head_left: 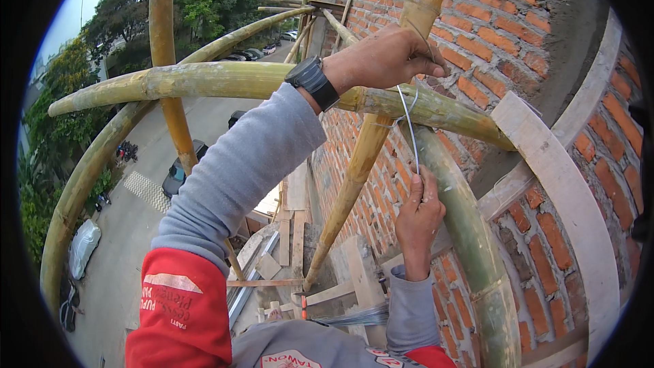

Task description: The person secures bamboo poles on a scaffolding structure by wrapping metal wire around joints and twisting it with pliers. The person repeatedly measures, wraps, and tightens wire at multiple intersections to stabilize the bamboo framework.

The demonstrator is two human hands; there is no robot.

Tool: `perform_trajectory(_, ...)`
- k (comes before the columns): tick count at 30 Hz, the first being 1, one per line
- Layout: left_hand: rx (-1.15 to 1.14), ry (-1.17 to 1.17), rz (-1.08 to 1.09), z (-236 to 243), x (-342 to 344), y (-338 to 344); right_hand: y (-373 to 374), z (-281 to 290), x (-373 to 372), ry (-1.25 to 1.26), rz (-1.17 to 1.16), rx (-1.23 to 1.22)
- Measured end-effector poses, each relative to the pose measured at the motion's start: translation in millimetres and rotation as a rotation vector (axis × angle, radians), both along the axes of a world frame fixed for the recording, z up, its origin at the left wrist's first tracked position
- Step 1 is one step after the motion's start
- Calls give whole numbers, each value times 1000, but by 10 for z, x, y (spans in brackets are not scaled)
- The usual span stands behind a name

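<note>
A horizontal bamboo pole (191, 80) crosses an upright yellow bamboo pole (351, 191) and a greenish pole (484, 300), with thin wire (409, 123) at the crossing. My left hand (388, 54), with a black watch on the wrist, is raised just above the crossing, fingers closed on the wire. Lower down, beside the greenish pole, my right hand (417, 218) pinches the pale wire that runs up to the crossing.
A brick wall (490, 34) rises at the right beside pale boards (565, 225). More bamboo (71, 218) curves at the left. Far below are a road (119, 286) with parked vehicles (177, 177). Planks (300, 245) and a bundle of wire (354, 315) lie beneath me.
</note>
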State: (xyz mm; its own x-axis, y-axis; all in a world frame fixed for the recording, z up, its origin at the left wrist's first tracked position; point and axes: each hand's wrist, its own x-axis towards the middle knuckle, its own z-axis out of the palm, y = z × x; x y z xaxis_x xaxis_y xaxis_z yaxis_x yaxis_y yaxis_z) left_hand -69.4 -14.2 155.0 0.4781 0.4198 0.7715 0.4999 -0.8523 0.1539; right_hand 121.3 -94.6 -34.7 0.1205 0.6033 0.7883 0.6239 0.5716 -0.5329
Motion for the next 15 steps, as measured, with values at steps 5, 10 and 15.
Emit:
perform_trajectory(5, 112, 0, 11, 3, 170, 162, -134, -70, 66, 33, 26, -121)
perform_trajectory(10, 110, 104, 46, 9, 323, 368, -359, -235, 127, 70, 64, -192)
perform_trajectory(15, 220, 401, 127, 185, 774, 658, -462, -296, 162, 148, 97, -114)
